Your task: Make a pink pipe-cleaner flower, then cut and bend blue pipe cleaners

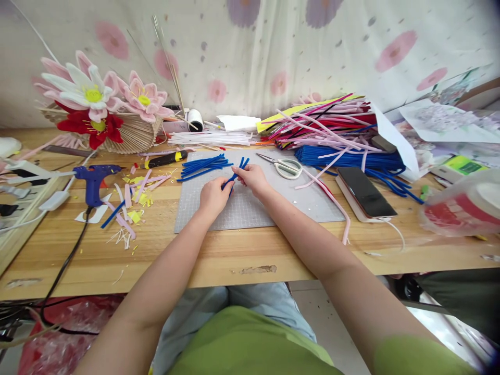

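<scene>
Over the grey cutting mat (250, 216), both hands meet on short blue pipe cleaners (230, 180) that cross each other. My left hand (214, 199) is closed, pinching them from the left. From the right, my right hand (252, 178) pinches the same pieces, with two blue ends sticking up past its fingers. Just behind my left hand lies a loose pile of cut blue pipe cleaners (203, 165). Scissors with pale handles (288, 169) rest on the mat beyond my right hand, blades pointing left.
At left stand a blue glue gun (94, 182), pipe cleaner scraps (133, 203) and fuzzy flowers (94, 96) in a woven basket. A phone (365, 191), a plastic tub (464, 205) and a bundle of long blue pipe cleaners (347, 156) occupy the right. A yellow-black cutter (166, 159) lies behind.
</scene>
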Action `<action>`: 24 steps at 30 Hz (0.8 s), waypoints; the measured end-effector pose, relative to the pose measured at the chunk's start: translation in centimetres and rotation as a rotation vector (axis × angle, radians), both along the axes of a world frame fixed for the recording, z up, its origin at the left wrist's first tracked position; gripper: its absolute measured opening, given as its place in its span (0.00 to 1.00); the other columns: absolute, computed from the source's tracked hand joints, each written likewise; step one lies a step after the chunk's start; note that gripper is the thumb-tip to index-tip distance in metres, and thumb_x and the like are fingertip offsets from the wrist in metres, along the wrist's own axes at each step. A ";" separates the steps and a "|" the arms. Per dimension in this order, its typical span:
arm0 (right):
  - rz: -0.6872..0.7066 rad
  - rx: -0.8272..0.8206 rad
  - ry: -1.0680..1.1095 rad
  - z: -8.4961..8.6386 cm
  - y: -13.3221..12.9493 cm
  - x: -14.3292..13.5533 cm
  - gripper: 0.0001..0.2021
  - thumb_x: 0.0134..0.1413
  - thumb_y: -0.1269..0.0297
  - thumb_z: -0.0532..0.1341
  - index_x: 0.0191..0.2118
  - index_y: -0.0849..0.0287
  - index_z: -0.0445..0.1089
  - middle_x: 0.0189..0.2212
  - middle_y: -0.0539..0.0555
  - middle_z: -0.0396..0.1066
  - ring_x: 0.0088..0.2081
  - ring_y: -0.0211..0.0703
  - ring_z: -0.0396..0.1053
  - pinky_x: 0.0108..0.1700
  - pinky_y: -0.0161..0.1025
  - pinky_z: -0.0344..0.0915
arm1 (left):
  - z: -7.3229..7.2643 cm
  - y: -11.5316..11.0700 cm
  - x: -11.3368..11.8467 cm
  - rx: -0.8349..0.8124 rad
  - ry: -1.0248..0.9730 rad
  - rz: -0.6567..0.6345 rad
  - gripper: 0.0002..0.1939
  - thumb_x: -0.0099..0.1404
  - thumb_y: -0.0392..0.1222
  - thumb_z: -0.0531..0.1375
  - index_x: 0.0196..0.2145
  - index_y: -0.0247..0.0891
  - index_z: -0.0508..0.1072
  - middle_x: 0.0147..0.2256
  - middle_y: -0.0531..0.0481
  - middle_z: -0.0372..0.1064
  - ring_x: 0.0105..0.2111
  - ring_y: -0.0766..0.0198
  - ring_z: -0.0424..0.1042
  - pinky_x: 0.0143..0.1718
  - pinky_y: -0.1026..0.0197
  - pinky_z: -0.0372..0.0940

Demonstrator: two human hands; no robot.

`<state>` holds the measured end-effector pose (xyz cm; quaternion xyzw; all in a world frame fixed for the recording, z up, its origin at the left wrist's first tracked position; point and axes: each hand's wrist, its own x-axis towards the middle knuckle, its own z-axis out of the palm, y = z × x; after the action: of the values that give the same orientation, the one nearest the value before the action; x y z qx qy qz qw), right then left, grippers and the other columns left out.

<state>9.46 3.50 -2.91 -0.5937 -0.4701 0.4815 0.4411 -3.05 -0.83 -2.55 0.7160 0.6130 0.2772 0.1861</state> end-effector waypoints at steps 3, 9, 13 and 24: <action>0.141 -0.007 0.014 0.4 -0.4 0.1 0.13 0.47 0.61 0.63 0.20 0.62 0.63 0.14 0.47 0.63 0.15 0.28 0.59 0.16 0.27 0.54 | -0.5 0.1 -0.2 0.021 -0.054 0.009 0.13 0.61 0.47 0.52 0.30 0.40 0.74 0.28 0.51 0.73 0.28 0.64 0.69 0.30 0.64 0.57; 0.112 -0.018 0.041 0.3 -0.5 -0.1 0.15 0.48 0.65 0.62 0.17 0.61 0.59 0.10 0.45 0.58 0.13 0.27 0.54 0.15 0.27 0.50 | -0.5 0.1 -0.2 0.020 0.088 0.075 0.16 0.64 0.48 0.48 0.38 0.41 0.73 0.36 0.48 0.73 0.35 0.60 0.70 0.31 0.62 0.58; -0.001 -0.085 0.197 -0.2 -0.3 -0.1 0.15 0.49 0.68 0.61 0.17 0.61 0.57 0.08 0.43 0.54 0.12 0.26 0.49 0.14 0.27 0.44 | -0.1 -0.1 0.0 0.009 0.237 0.047 0.19 0.65 0.48 0.46 0.33 0.41 0.74 0.35 0.47 0.73 0.36 0.59 0.70 0.31 0.61 0.57; -0.102 -0.171 0.339 0.3 -0.2 1.1 0.15 0.43 0.71 0.63 0.16 0.61 0.56 0.09 0.43 0.52 0.13 0.25 0.45 0.14 0.28 0.41 | 0.2 -0.7 1.3 0.134 0.441 -0.032 0.20 0.66 0.47 0.44 0.35 0.38 0.73 0.35 0.44 0.72 0.36 0.58 0.70 0.30 0.60 0.55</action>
<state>10.60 3.35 -2.57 -0.5624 -0.3158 0.5899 0.4859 -1.79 -1.58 -2.39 0.7795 0.6079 0.1512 0.0043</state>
